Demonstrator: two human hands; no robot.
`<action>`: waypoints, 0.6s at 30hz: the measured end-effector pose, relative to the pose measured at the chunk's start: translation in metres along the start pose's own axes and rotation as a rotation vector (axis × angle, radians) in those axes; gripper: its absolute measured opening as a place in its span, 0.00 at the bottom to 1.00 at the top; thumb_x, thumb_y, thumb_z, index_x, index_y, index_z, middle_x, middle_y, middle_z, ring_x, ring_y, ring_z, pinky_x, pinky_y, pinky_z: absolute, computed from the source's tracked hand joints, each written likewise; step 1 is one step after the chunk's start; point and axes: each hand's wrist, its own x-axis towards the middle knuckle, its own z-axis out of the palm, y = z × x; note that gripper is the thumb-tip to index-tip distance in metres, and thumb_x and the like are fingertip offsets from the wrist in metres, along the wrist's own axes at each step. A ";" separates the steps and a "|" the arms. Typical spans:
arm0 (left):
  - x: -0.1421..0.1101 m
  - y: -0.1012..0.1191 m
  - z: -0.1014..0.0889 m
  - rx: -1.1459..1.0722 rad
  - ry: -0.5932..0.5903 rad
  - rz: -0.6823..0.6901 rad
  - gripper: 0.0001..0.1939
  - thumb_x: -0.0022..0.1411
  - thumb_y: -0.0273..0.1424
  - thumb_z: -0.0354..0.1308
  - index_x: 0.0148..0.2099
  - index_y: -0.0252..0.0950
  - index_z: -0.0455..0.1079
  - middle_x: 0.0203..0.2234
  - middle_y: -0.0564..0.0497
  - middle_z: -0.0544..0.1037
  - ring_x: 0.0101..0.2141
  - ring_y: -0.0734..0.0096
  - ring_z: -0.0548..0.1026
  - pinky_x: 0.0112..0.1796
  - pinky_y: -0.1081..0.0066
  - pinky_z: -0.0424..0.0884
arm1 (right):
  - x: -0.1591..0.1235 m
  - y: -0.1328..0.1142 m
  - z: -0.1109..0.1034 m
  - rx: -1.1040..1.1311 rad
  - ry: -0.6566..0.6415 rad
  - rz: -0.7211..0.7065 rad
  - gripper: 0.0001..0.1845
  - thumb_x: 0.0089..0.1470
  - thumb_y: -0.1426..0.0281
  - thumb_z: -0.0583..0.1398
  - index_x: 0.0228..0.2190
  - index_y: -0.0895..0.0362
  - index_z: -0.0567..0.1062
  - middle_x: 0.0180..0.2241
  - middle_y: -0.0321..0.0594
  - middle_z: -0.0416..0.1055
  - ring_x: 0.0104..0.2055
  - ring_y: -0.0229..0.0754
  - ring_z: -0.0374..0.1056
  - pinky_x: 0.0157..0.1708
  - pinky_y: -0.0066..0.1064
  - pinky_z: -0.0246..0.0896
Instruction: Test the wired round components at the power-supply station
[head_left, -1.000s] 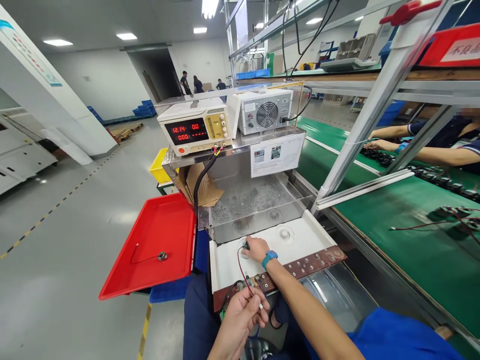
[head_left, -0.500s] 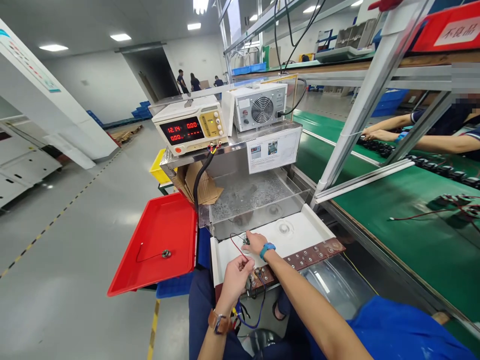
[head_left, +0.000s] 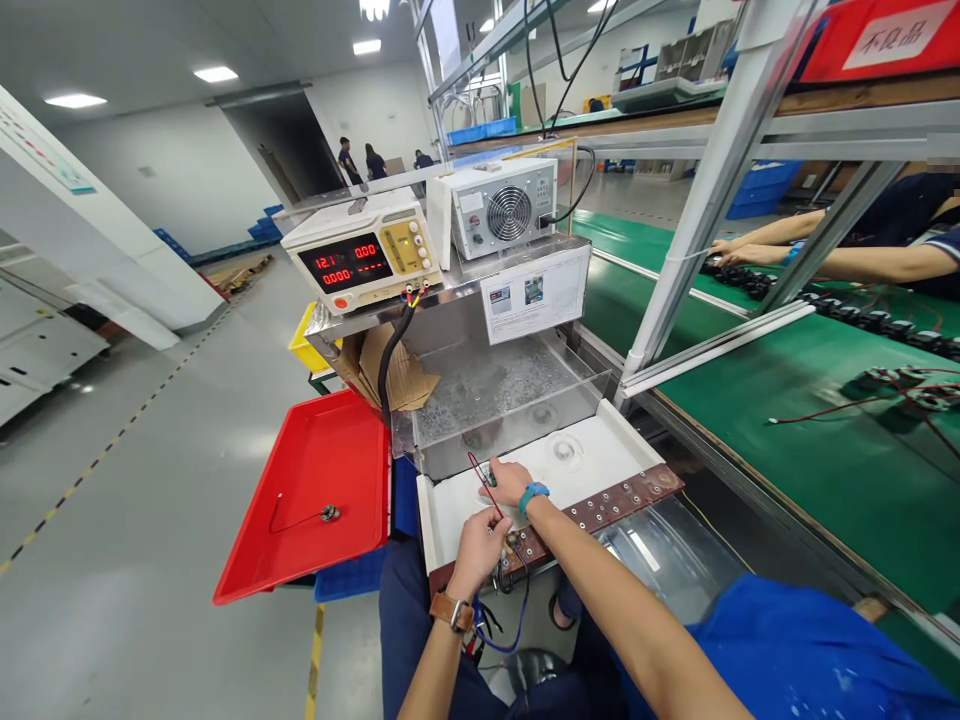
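My left hand is closed in a pinch on the end of a thin red wire, close to the brown strip with metal studs. The wire loops up from the left fingers toward a small motor part with green on it. My right hand grips that part over the white tray; the fingers cover much of it. A similar wired motor part lies in the red tray to the left. Below the strip, blue and black leads hang down.
A power supply with red digits and a grey fan-faced unit stand on the metal shelf. A clear plastic panel crosses behind the white tray. On the right, a green conveyor carries motor parts, and another person's hands work there.
The camera view has shifted slightly. Both hands stay close together; the red wire loop now stands more upright beside the right fingers. The power supply's digits have changed.
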 end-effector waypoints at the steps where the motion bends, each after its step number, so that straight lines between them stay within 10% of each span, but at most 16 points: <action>1: 0.000 -0.001 0.000 0.009 0.001 -0.001 0.14 0.57 0.40 0.52 0.25 0.37 0.66 0.22 0.53 0.73 0.28 0.69 0.68 0.34 0.70 0.62 | 0.000 0.001 0.001 0.000 0.005 -0.001 0.23 0.53 0.55 0.60 0.46 0.57 0.69 0.40 0.48 0.78 0.44 0.49 0.73 0.39 0.32 0.58; 18: 0.005 -0.010 0.005 0.078 0.001 -0.011 0.13 0.57 0.40 0.52 0.26 0.37 0.67 0.22 0.52 0.74 0.28 0.68 0.69 0.35 0.70 0.64 | 0.001 0.001 0.001 0.010 -0.001 -0.002 0.25 0.53 0.55 0.60 0.46 0.58 0.69 0.40 0.49 0.78 0.44 0.50 0.73 0.38 0.32 0.58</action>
